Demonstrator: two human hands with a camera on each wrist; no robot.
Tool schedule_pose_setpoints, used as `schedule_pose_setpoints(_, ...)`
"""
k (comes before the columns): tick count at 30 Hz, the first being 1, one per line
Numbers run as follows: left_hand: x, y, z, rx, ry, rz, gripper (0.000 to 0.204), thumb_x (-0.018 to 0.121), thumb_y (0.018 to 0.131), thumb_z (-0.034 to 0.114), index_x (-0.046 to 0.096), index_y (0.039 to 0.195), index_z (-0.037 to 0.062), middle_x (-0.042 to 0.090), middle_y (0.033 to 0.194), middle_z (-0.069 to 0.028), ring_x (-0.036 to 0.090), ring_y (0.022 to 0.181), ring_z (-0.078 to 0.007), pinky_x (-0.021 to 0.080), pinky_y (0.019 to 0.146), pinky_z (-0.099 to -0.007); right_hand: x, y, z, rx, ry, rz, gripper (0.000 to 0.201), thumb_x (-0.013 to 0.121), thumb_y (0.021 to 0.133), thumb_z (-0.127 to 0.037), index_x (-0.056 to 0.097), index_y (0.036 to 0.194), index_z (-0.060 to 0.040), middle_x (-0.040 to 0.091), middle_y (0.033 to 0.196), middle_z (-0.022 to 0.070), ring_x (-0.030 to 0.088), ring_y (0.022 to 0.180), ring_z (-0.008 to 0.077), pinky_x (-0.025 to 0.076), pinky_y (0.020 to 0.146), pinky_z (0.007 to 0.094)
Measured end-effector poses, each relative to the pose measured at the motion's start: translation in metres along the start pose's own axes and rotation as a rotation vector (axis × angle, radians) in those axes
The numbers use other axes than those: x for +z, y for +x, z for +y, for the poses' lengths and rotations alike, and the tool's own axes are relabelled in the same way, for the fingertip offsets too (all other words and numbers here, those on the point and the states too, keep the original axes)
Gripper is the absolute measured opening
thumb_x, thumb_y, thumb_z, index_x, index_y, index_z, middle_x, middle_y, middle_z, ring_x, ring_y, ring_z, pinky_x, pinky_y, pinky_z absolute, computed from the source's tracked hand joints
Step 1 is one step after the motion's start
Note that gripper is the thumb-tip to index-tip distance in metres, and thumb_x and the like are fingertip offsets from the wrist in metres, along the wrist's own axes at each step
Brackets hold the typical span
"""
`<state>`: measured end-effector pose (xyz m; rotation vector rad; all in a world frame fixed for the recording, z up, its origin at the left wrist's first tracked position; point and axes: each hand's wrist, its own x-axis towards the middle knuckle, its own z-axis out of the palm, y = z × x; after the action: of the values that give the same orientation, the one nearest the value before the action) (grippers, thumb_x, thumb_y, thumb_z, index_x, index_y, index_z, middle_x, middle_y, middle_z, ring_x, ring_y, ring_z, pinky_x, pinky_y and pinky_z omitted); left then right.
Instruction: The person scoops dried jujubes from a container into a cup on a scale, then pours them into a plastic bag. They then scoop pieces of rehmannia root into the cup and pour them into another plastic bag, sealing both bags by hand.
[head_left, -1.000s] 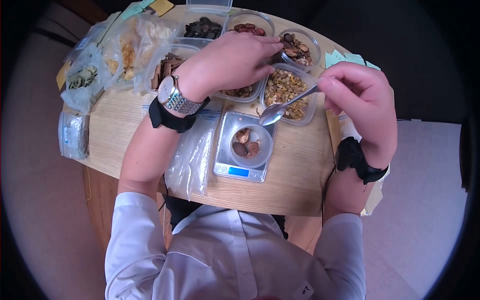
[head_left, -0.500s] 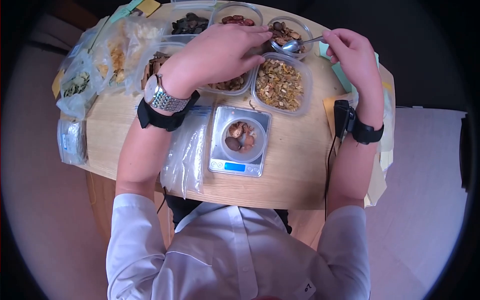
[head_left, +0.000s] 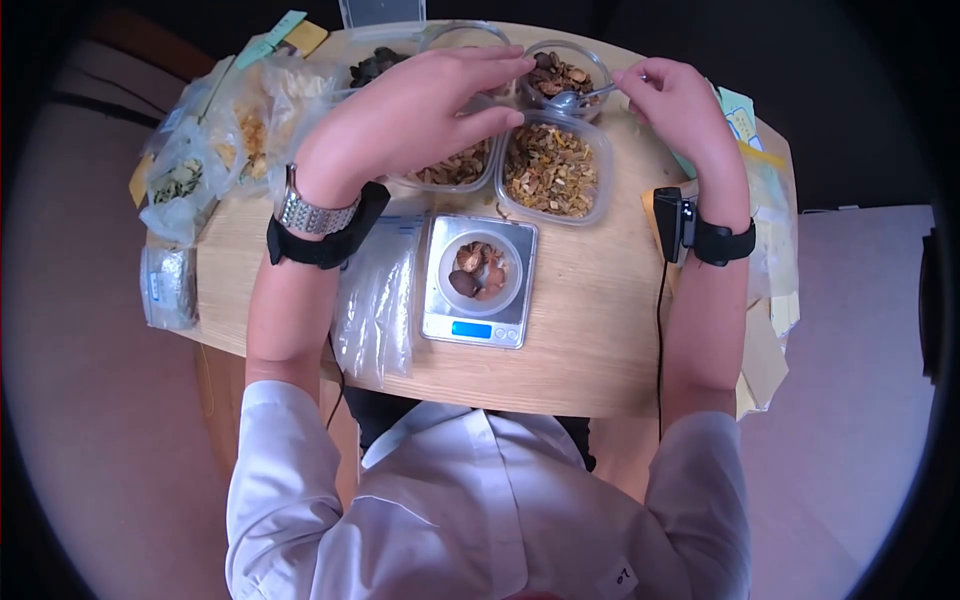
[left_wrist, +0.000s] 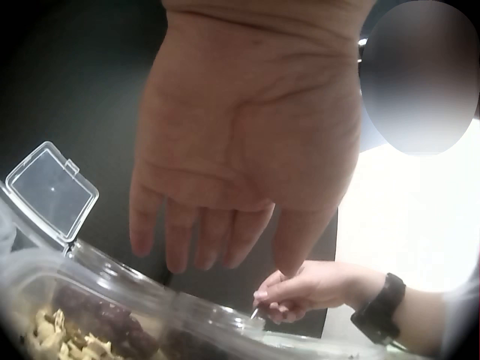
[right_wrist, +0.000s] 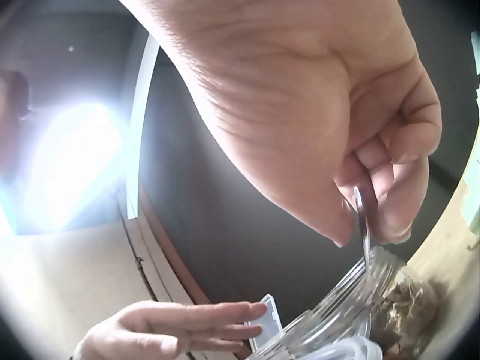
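Observation:
The right hand [head_left: 678,108] pinches the handle of a metal spoon [head_left: 565,100], whose bowl lies in a round clear container of dried brown pieces [head_left: 562,76]. In the right wrist view the thumb and fingers grip the spoon handle [right_wrist: 363,217] above the container's rim. The left hand [head_left: 420,105] hovers over the containers, its fingers extended and holding nothing; the left wrist view shows its palm [left_wrist: 247,142] and straight fingers. Below it, a small cup with several brown pieces [head_left: 466,283] stands on a silver scale [head_left: 436,318] with a lit blue display.
A square container of yellowish chopped pieces [head_left: 552,168] stands in front of the round one. Flat plastic bags [head_left: 375,310] lie left of the scale, filled bags [head_left: 250,125] at the far left. Papers and packets [head_left: 765,350] lie by the right forearm, with a black cable [head_left: 660,330].
The right hand has moved away from the body and left, bringing the spoon from above the yellowish pieces into the round container. The left hand has shifted slightly left, still extended.

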<state>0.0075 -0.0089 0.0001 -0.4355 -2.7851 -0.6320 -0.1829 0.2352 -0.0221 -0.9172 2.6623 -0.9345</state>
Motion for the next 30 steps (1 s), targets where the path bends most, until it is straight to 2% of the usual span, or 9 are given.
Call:
schedule_pose_setpoints(8,-0.066,-0.013,0.038,0.101,0.099,-0.026,0.038,0.070,0.102,0.022,0.071,0.133,0.0005,0.074,0.132,-0.0161,0.072,0.119,-0.0342,0.057,0.100,-0.0404,-0.014,-0.003,0.004,-0.044,-0.109,0.188,0.048,0.073,0.095,-0.045,0.077,0.118,-0.0038,0.079,0.097,0.0133,0.076,0.091,0.0275,0.058,0.087,0.0396)
schedule_pose_setpoints(10,-0.080,-0.033,0.046,0.088,0.081,0.049,0.027,0.071,0.099,0.012,0.075,0.123,-0.0009,0.077,0.124,-0.0156,0.075,0.112,-0.0320,0.058,0.095,-0.0392,-0.023,-0.007,0.000,-0.057,-0.145,0.245,0.051,0.074,0.094,-0.047,0.076,0.121,-0.0046,0.079,0.102,0.0132,0.076,0.096,0.0288,0.058,0.090,0.0402)
schedule_pose_setpoints(12,-0.099,-0.054,0.055,-0.001,0.030,0.075,0.023,0.071,0.098,0.006,0.076,0.119,-0.0018,0.078,0.121,-0.0155,0.076,0.109,-0.0307,0.059,0.092,-0.0380,-0.030,-0.012,-0.003,-0.054,-0.131,0.290,0.051,0.075,0.094,-0.047,0.076,0.123,-0.0053,0.079,0.101,0.0125,0.076,0.096,0.0275,0.058,0.090,0.0387)
schedule_pose_setpoints(13,-0.104,-0.062,0.055,0.042,0.099,0.175,0.016,0.073,0.099,0.010,0.081,0.111,0.0019,0.081,0.100,-0.0111,0.073,0.075,-0.0160,0.055,0.064,-0.0272,-0.031,-0.012,-0.008,-0.062,-0.112,0.314,0.051,0.075,0.094,-0.047,0.076,0.124,-0.0057,0.079,0.101,0.0122,0.076,0.096,0.0269,0.058,0.089,0.0380)
schedule_pose_setpoints(16,-0.121,-0.090,0.047,0.014,0.076,0.274,0.016,0.073,0.099,0.011,0.082,0.110,0.0026,0.081,0.098,-0.0095,0.071,0.073,-0.0141,0.053,0.061,-0.0268,-0.038,-0.021,-0.025,-0.061,-0.059,0.332,0.049,0.075,0.095,-0.045,0.075,0.125,-0.0061,0.078,0.101,0.0106,0.075,0.095,0.0250,0.057,0.089,0.0363)
schedule_pose_setpoints(21,-0.124,-0.082,0.037,-0.007,-0.105,0.400,0.019,0.070,0.102,0.014,0.082,0.110,0.0015,0.082,0.098,-0.0086,0.079,0.090,-0.0143,0.058,0.068,-0.0209,-0.041,-0.037,-0.049,-0.134,0.075,0.363,0.044,0.077,0.095,-0.038,0.075,0.125,-0.0052,0.074,0.096,0.0060,0.069,0.084,0.0145,0.055,0.081,0.0302)
schedule_pose_setpoints(24,-0.127,-0.081,0.033,0.027,-0.111,0.450,0.019,0.071,0.102,0.015,0.082,0.110,0.0022,0.082,0.097,-0.0073,0.076,0.080,-0.0112,0.056,0.062,-0.0219,-0.039,-0.049,-0.061,-0.192,0.183,0.326,0.039,0.078,0.097,-0.032,0.076,0.123,-0.0045,0.072,0.093,0.0027,0.061,0.078,0.0069,0.051,0.074,0.0247)
schedule_pose_setpoints(28,-0.153,-0.137,0.055,-0.300,0.249,0.198,0.018,0.067,0.105,0.012,0.077,0.110,-0.0028,0.076,0.096,-0.0102,0.068,0.081,-0.0171,0.054,0.073,-0.0305,-0.045,-0.053,-0.063,-0.292,0.319,0.274,0.032,0.077,0.099,-0.025,0.077,0.121,-0.0026,0.072,0.095,-0.0002,0.058,0.078,0.0047,0.049,0.072,0.0220)
schedule_pose_setpoints(30,-0.148,-0.190,0.052,-0.531,0.269,0.274,0.019,0.067,0.104,0.015,0.076,0.108,-0.0013,0.074,0.095,-0.0099,0.068,0.081,-0.0178,0.052,0.069,-0.0334,-0.046,-0.057,-0.068,-0.323,0.380,0.263,0.030,0.077,0.100,-0.023,0.077,0.121,-0.0020,0.072,0.096,-0.0010,0.058,0.078,0.0041,0.049,0.072,0.0215)
